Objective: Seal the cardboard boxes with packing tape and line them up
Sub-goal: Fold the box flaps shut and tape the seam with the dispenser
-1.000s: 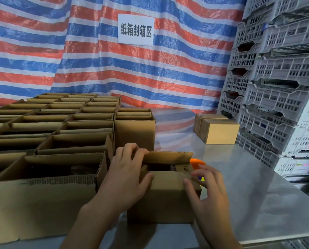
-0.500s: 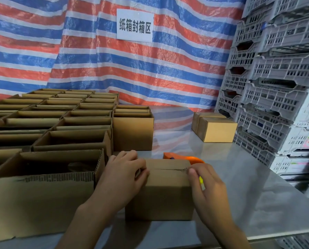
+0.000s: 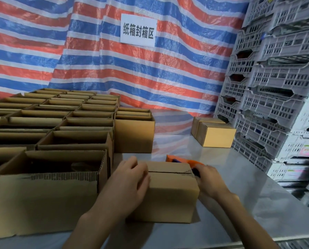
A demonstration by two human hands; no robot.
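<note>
Since 1 second ago the 2 top flaps of the small box (image 3: pixel 169 194) have come down to meet in a seam (image 3: pixel 169 171), and my right hand (image 3: pixel 209 180) has slid off the lid to the box's right end.

The steel desk (image 3: pixel 257 203) carries everything. A block of open cartons (image 3: pixel 42 194) fills its left side. The small box stands in front of me, just beside the nearest carton. 2 closed boxes (image 3: pixel 216 135) sit well apart at the far right, by the grey crates (image 3: pixel 275 105).

My left hand (image 3: pixel 130 182) lies on the lid's left end, fingers spread loosely, pressing the flaps shut. My right hand's fingers reach past the box's far right corner; I cannot tell whether they already grip anything.

The orange tape dispenser (image 3: pixel 182 160) lies just behind that corner, far nearer my right hand than my left. The seam runs left to right, so I judge the tape should start at the right end and be drawn across toward my left hand.
</note>
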